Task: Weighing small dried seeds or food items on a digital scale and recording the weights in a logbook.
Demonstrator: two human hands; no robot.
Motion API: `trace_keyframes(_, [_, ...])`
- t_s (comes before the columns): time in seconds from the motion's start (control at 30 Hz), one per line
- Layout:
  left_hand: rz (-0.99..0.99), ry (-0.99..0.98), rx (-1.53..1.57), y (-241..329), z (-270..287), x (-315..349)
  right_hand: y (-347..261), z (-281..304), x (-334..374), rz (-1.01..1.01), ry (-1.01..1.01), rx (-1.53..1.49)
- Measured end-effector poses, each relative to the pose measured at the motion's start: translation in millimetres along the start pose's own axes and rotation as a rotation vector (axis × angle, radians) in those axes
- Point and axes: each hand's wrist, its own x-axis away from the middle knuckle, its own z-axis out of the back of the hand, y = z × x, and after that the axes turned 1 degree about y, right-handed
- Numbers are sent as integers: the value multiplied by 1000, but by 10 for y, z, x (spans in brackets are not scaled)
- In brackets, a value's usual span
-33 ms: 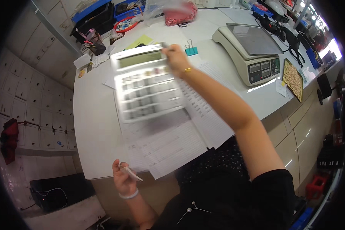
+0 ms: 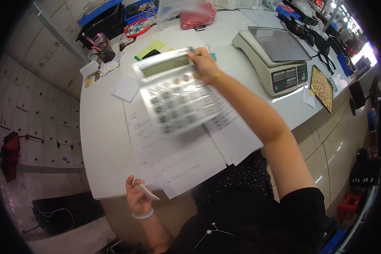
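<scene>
In my right hand (image 2: 205, 65) is a large white calculator (image 2: 180, 99), gripped at its upper right corner. It hangs tilted above an open notebook (image 2: 194, 163) and is blurred by motion. The notebook has lined pages with handwriting and lies near the table's front edge, partly hidden beneath the calculator. My left hand (image 2: 137, 201), low by the front edge, is closed on a small flat pale piece (image 2: 148, 192); its kind cannot be made out. Left of the calculator a white paper square (image 2: 126, 89) rests on the table.
On the white table (image 2: 101, 139), a weighing scale (image 2: 271, 61) stands at the right beside a tray of small pale pieces (image 2: 322, 89). A pen holder (image 2: 103, 48), blue bins (image 2: 142, 10) and a red bag (image 2: 197, 16) are toward the back. A teal binder clip (image 2: 213, 56) sits behind my right hand.
My right hand has moved the calculator to the right, uncovering more of the paper square and the notebook's left page. My left hand has barely moved.
</scene>
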Motion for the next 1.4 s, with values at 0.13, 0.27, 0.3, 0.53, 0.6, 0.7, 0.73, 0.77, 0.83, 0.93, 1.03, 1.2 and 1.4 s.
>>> trace_keyframes(0.13, [157, 16, -31, -389, -427, -102, -128, 1300, -64, -31, -169, 330])
trace_keyframes(0.27, [290, 10, -137, -762, -849, -269, -35, 1815, 62, 68, -148, 521])
trace_keyframes(0.3, [316, -10, -180, -838, -912, -297, -40, 1848, 156, 59, -163, 526])
trace_keyframes(0.53, [324, 32, -245, -1179, -1077, -339, -102, 1947, 1200, 927, -12, 1238])
trace_keyframes(0.6, [324, 25, -250, -1264, -1082, -349, -2, 1974, 1311, 813, -149, 1387])
trace_keyframes(0.7, [293, 42, -248, -1326, -1034, -356, -61, 1787, 1648, 839, -127, 1290])
trace_keyframes(0.73, [292, 46, -244, -1334, -1020, -367, -1, 1735, 1784, 905, -199, 1301])
trace_keyframes(0.77, [287, 63, -218, -1337, -1003, -377, 33, 1641, 1925, 858, -313, 1394])
trace_keyframes(0.83, [286, 78, -186, -1339, -981, -358, 165, 1561, 2061, 775, -476, 1427])
trace_keyframes(0.93, [264, 56, -145, -1351, -964, -348, 147, 1647, 2060, 816, -253, 1389])
trace_keyframes(1.03, [265, 55, -154, -1354, -962, -334, 61, 1791, 1952, 676, -122, 1401])
trace_keyframes(1.2, [254, 45, -131, -1353, -950, -341, 51, 1910, 1682, 796, 24, 1291])
trace_keyframes(1.4, [263, 18, -122, -1340, -905, -325, 65, 1613, 1906, 961, -68, 1251])
